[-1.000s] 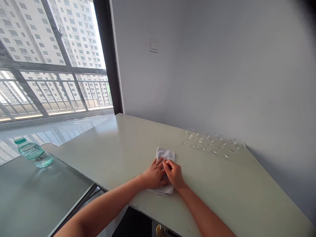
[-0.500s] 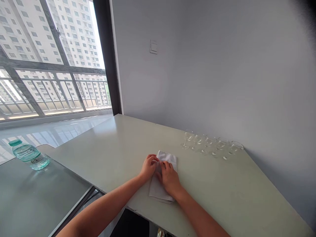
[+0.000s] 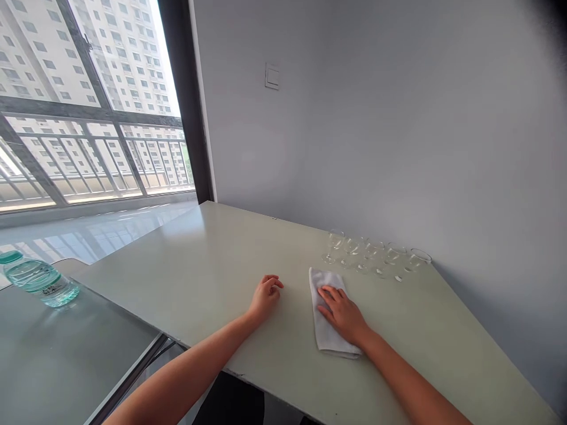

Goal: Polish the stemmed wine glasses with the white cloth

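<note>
My right hand [image 3: 342, 314] lies flat on a folded white cloth towel [image 3: 328, 333], pressing on it with the fingers spread a little. The towel sits on a pale green-grey tabletop [image 3: 177, 265], just in front of a row of several clear stemmed glasses [image 3: 372, 254], and does not touch them. My left hand [image 3: 266, 297] rests on the bare tabletop left of the towel, fingers loosely curled around nothing.
A capped water bottle [image 3: 38, 278] lies on a separate glass table [image 3: 66, 354] at the lower left. A grey wall [image 3: 376, 118] with a switch [image 3: 272, 76] backs the tabletop, and a large window [image 3: 93, 100] is at the upper left.
The towel has slid right, closer to the glasses, under my right hand. My left hand has come off the towel and now rests on the tabletop to its left.
</note>
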Demonstrator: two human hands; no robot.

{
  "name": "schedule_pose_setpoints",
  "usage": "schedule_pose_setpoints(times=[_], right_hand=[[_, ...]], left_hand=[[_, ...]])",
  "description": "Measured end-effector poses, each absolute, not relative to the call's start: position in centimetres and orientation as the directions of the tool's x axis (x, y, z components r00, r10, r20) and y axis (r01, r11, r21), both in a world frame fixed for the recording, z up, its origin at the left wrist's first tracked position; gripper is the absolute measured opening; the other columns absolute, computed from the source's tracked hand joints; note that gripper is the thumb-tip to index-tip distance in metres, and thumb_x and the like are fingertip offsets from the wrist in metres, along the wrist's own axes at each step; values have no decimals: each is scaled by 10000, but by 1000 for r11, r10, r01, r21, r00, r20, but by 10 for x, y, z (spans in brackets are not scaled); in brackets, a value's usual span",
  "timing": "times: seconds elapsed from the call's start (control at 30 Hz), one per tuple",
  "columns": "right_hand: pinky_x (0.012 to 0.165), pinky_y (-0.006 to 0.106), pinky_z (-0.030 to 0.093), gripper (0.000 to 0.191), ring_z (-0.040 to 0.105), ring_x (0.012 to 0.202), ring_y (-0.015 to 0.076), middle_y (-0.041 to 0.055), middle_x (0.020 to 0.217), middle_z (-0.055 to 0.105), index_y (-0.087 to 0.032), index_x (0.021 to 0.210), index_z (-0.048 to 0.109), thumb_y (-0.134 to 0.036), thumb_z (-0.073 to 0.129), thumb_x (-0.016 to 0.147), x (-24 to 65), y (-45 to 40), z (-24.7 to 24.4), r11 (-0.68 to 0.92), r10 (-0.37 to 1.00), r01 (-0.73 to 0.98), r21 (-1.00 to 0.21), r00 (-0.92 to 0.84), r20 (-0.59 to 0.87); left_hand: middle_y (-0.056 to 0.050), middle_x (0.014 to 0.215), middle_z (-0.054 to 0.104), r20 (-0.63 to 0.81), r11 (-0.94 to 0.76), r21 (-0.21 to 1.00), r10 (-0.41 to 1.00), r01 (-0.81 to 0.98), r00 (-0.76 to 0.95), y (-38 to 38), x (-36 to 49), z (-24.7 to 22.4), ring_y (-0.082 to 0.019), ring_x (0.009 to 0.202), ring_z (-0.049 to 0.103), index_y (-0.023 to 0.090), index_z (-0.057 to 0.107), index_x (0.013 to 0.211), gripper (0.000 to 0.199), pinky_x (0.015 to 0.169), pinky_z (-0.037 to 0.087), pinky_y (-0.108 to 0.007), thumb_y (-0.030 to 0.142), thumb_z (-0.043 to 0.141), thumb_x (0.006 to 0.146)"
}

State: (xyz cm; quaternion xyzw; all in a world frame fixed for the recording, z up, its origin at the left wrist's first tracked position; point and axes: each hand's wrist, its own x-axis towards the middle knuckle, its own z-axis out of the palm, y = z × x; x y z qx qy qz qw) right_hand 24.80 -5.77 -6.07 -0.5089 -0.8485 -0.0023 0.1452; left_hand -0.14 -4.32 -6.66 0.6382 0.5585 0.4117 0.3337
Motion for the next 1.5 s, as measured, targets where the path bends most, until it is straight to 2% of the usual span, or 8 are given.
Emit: schedule_pose_setpoints(times=[0.13, 0.33, 0.43, 0.6, 0.73, 0.83, 1.1, 1.5], right_hand=[[842, 341, 428, 423, 462, 1046, 205, 43, 1205, 486, -257, 1208, 465, -451, 340, 854, 317, -68, -62, 403, 905, 903, -147, -371, 207], [685, 365, 477, 529, 513, 985, 256, 85, 1138, 499, -212, 1061, 529, -602, 318, 773, 405, -101, -74, -89, 986, 986, -142, 107, 124], [711, 384, 466, 567, 503, 978, 279, 105, 1127, 493, -184, 1029, 532, -631, 330, 743, 419, -110, -85, -184, 971, 977, -108, 198, 133], [796, 409, 420, 540, 484, 962, 275, 106, 1113, 495, -175, 1118, 507, -565, 325, 793, 375, -110, -88, 37, 974, 999, -26, -30, 224], [806, 382, 416, 485, 476, 970, 244, 88, 1128, 488, -214, 1179, 472, -516, 364, 816, 305, -95, -73, 326, 927, 944, -60, -306, 217], [805, 366, 417, 411, 479, 966, 229, 80, 1094, 500, -236, 1167, 480, -453, 392, 829, 257, -79, -65, 454, 875, 885, -101, -421, 240], [739, 328, 451, 299, 507, 915, 204, 62, 1032, 531, -252, 1087, 543, -350, 399, 845, 219, -68, -60, 475, 861, 852, -221, -399, 314], [799, 317, 441, 280, 514, 955, 192, 42, 1051, 547, -296, 1045, 612, -327, 439, 827, 237, -75, -62, 490, 871, 779, -392, -420, 254]], left_hand=[[-34, 1047, 517, 167, -165, 888, 985, 429, 34, -43, -1, -67, -51, 570, 466, 170, 580, 719, 250, 596, 411, -219, 44, 371, 662], [-32, 1016, 525, 177, -170, 883, 984, 438, 26, -44, 1, -67, -50, 567, 467, 165, 585, 716, 270, 582, 401, -204, 19, 375, 630], [-34, 1021, 527, 172, -162, 892, 985, 422, 15, -44, 1, -67, -57, 596, 487, 164, 585, 719, 272, 591, 407, -200, 19, 374, 628], [-28, 993, 541, 155, -146, 887, 988, 439, 14, -44, 3, -66, -55, 565, 470, 165, 580, 714, 266, 570, 395, -200, 24, 373, 625], [-16, 976, 544, 160, -153, 877, 987, 455, 23, -44, 3, -67, -51, 544, 459, 171, 576, 712, 260, 570, 392, -204, 27, 375, 630], [-15, 961, 548, 166, -159, 874, 986, 460, 26, -43, 2, -69, -58, 561, 466, 172, 577, 716, 263, 580, 392, -206, 26, 375, 631], [-16, 953, 554, 157, -159, 875, 987, 456, 44, -42, 2, -69, -74, 615, 497, 177, 577, 714, 266, 607, 401, -211, 30, 372, 630], [-10, 866, 563, 177, -180, 849, 983, 496, 53, -45, 3, -67, -84, 610, 469, 177, 567, 715, 259, 592, 377, -206, 59, 355, 622]])
